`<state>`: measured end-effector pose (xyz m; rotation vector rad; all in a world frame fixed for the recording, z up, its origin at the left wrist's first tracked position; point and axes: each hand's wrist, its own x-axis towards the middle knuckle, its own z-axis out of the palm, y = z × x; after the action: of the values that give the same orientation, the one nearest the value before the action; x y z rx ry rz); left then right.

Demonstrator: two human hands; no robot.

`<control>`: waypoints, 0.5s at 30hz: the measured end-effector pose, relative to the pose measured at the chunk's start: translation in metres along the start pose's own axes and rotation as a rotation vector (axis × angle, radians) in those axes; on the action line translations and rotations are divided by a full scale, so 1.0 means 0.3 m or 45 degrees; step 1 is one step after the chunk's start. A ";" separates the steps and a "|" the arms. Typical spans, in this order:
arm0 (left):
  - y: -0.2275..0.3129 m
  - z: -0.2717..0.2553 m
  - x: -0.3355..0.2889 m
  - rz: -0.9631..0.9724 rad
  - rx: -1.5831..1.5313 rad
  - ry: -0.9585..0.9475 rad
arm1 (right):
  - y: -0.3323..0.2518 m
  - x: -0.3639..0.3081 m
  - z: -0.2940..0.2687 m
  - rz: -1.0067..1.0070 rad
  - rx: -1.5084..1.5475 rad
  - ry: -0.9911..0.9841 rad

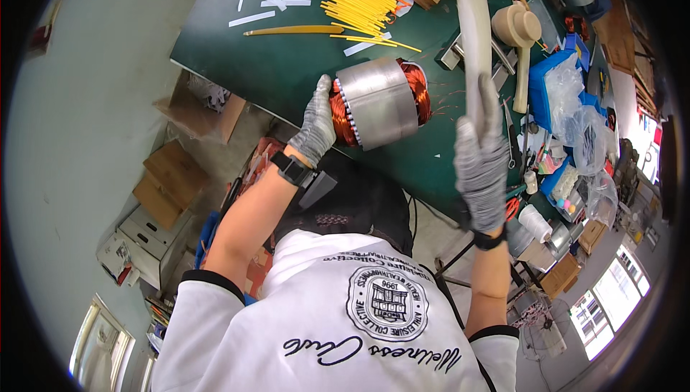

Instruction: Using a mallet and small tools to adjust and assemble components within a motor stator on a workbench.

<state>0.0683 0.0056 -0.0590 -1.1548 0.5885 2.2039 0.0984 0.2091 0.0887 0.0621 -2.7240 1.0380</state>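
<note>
One stator [377,104] is at the near edge of the green worktop [266,61], touched by the left hand [315,130], whose grip I cannot tell, while the right hand's [481,169] fingers hold one pale rod [472,33], and one shirt [287,320] carries black writing and one round emblem [387,303].

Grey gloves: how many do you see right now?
2: one on the left hand, touching the copper-wound metal cylinder; one on the right hand, at the near end of the long pale shaft. More could be hidden.

Black script [332,349], round lettered emblem [387,303], small print [363,255], upside down on white shirt [287,298]
</note>
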 end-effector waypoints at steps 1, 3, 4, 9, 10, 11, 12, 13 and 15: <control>-0.004 0.003 0.015 -0.009 0.004 -0.010 | -0.011 -0.049 0.027 0.358 0.096 -0.193; -0.027 -0.014 0.044 -0.037 -0.014 -0.059 | 0.105 -0.080 0.046 0.289 -0.288 -0.637; -0.013 0.024 0.022 -0.094 0.017 0.077 | 0.187 -0.077 0.033 0.264 -0.360 -0.713; 0.038 0.025 0.009 -0.009 0.035 0.074 | -0.023 -0.050 -0.002 0.577 0.284 -0.101; 0.043 0.038 0.030 -0.016 0.045 0.116 | 0.028 -0.095 0.050 0.447 -0.138 -0.291; 0.041 0.045 0.062 -0.026 0.054 0.159 | 0.085 -0.139 0.098 0.312 -0.562 -0.477; 0.029 -0.028 0.145 0.164 0.162 0.033 | 0.137 -0.125 0.122 -0.293 -0.802 -0.118; 0.059 -0.046 0.156 -0.045 0.102 -0.114 | 0.151 -0.115 0.109 0.324 -0.584 -0.605; 0.095 0.046 0.079 -0.145 0.193 -0.040 | 0.116 0.008 0.012 0.190 -0.518 -0.526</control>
<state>0.0305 -0.0001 -0.0683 -1.0472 0.6483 2.0408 0.0911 0.2329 0.0638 0.0042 -3.3069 0.5247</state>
